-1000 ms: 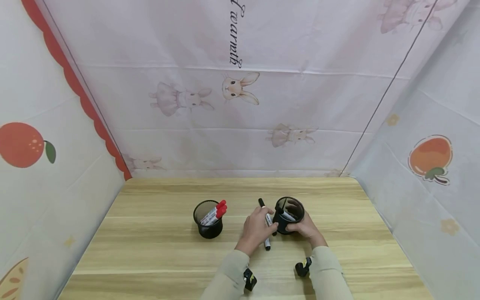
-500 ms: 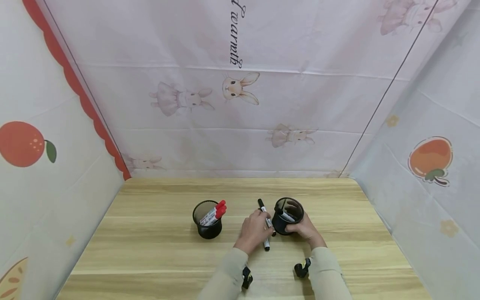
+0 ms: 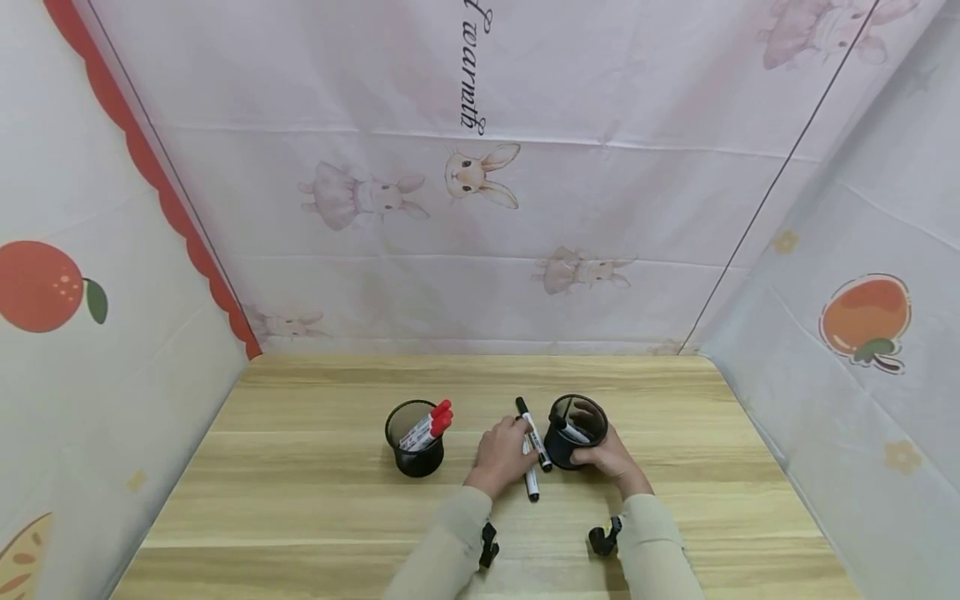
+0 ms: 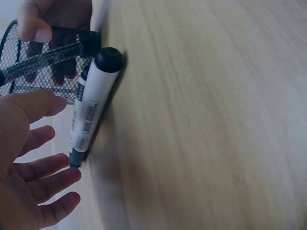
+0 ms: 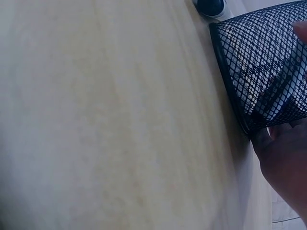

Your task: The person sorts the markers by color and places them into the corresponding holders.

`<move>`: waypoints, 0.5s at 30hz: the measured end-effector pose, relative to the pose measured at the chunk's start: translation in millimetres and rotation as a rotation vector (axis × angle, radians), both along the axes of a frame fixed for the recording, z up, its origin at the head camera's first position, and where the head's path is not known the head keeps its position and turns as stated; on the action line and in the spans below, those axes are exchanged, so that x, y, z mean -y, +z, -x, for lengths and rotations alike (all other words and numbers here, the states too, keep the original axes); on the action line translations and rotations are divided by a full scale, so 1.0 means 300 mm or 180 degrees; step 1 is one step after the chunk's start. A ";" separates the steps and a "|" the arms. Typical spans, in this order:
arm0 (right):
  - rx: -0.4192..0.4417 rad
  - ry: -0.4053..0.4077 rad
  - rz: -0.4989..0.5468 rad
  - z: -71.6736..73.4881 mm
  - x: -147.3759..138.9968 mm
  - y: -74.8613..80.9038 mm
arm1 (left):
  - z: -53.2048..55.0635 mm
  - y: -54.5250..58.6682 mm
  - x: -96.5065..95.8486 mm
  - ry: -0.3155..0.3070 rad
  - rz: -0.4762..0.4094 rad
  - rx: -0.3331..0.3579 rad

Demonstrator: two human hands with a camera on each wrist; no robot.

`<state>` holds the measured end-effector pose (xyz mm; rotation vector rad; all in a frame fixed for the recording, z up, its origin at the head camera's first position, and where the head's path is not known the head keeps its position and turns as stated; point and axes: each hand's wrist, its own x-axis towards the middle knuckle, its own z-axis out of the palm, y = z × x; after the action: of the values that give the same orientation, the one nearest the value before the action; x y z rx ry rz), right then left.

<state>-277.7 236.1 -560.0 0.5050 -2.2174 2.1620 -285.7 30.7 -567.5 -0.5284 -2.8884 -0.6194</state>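
Two white markers with black caps lie side by side on the table; the nearer one is a whiteboard-style marker [image 4: 96, 96], the farther marker [image 3: 537, 442] slants alongside it. My left hand [image 3: 501, 457] is right beside them, its fingers spread and loosely bent in the left wrist view, with nothing between thumb and fingers. To their right, my right hand [image 3: 617, 465] grips a black mesh pen cup [image 5: 268, 62] around its side, thumb at the front. Inside that upright cup leans a black-capped marker [image 3: 574, 431].
Another black mesh pen cup [image 3: 420, 463] stands to the left, holding red-capped markers [image 3: 441, 418]. Both cups and the loose markers are on a wood-grain table [image 3: 315, 500]. Printed fabric walls [image 3: 480, 300] enclose it at the back and both sides.
My left hand has drawn back slightly to the left, off the two loose markers, uncovering more of them. The right hand and its pen cup have stayed in place.
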 end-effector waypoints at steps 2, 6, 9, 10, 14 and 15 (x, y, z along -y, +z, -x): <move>0.0007 -0.0006 -0.0014 -0.001 0.000 0.001 | 0.004 -0.007 -0.002 -0.0017 0.0032 0.0049; 0.0010 -0.0001 -0.0026 0.004 -0.002 -0.006 | 0.011 -0.015 -0.008 0.0002 0.0090 0.0101; 0.0017 -0.0024 -0.0054 0.008 -0.003 -0.012 | 0.016 -0.020 -0.010 0.0042 0.0096 0.0164; 0.0025 -0.0031 -0.0049 0.008 -0.003 -0.013 | 0.018 -0.021 -0.011 0.0053 0.0064 0.0206; 0.0000 -0.0028 -0.0032 0.009 -0.002 -0.015 | 0.021 -0.021 -0.017 0.0045 -0.0165 0.0443; 0.0004 -0.0017 -0.0003 0.009 -0.002 -0.015 | 0.021 -0.020 -0.018 0.0048 -0.0246 0.0503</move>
<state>-280.5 236.7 -564.5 0.4973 -2.2181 2.1593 -292.0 36.1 -573.5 -0.4668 -2.9964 -0.8014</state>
